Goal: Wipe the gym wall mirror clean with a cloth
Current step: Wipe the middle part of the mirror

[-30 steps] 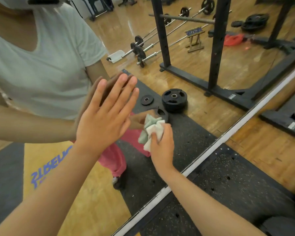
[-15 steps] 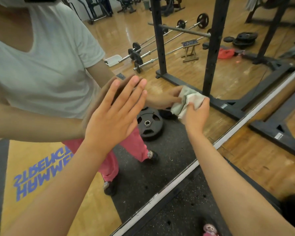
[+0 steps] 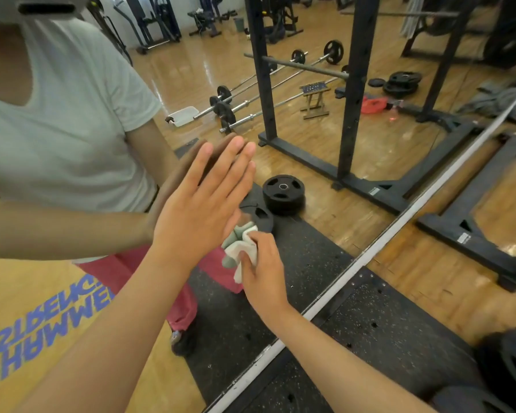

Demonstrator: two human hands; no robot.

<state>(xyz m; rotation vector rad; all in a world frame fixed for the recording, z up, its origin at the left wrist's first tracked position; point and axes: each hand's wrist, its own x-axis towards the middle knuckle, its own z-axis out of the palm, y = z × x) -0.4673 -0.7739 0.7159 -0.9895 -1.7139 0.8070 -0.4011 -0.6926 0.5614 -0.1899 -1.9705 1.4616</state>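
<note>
Back down and left comes the right hand (image 3: 262, 274), fingers bunching the cloth (image 3: 236, 247) against the mirror (image 3: 310, 162); the left hand (image 3: 192, 216) presses flat, fingers straight.

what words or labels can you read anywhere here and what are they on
"HAMME": blue letters on the yellow floor panel, seen flipped in the mirror; the rest is hidden.
"STRENG": the second blue line on the same panel, also flipped and cut off.
White stickers on the rack bases: too small to read.
Blue print on the stool: blurred.
</note>
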